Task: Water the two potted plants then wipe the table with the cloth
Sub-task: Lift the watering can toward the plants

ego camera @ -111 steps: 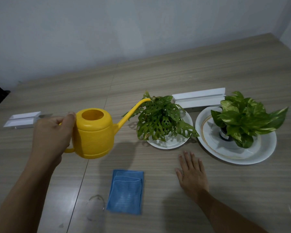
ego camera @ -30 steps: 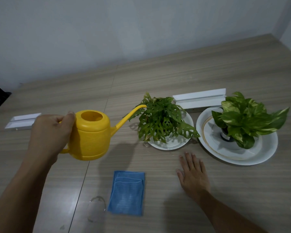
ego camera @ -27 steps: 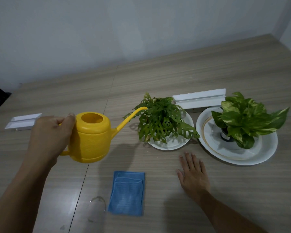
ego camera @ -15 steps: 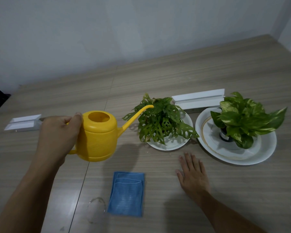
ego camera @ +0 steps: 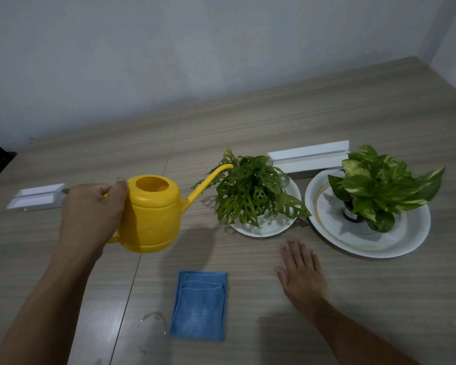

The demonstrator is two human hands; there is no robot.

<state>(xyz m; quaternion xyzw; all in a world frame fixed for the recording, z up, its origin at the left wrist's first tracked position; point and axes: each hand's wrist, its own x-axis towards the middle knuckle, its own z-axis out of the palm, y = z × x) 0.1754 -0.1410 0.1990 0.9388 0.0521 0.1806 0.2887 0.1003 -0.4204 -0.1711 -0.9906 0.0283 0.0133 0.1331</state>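
Note:
My left hand (ego camera: 90,214) grips the handle of a yellow watering can (ego camera: 153,214), held above the table. Its spout tip reaches the upper left leaves of the holey-leaved potted plant (ego camera: 253,196), which stands on a small white plate (ego camera: 274,227). To the right a variegated potted plant (ego camera: 379,188) stands on a larger white plate (ego camera: 406,238). My right hand (ego camera: 303,275) lies flat on the table, fingers spread, in front of the two plates. A folded blue cloth (ego camera: 199,305) lies on the table between my arms.
A white rail-shaped block (ego camera: 308,158) lies behind the plants and a smaller one (ego camera: 34,197) at the far left. A ring of water (ego camera: 153,325) marks the wooden table (ego camera: 274,119) left of the cloth. A grey wall runs behind.
The watering can has shifted right and risen slightly, bringing the spout tip over the left plant's leaves. My right hand and the cloth have stayed put.

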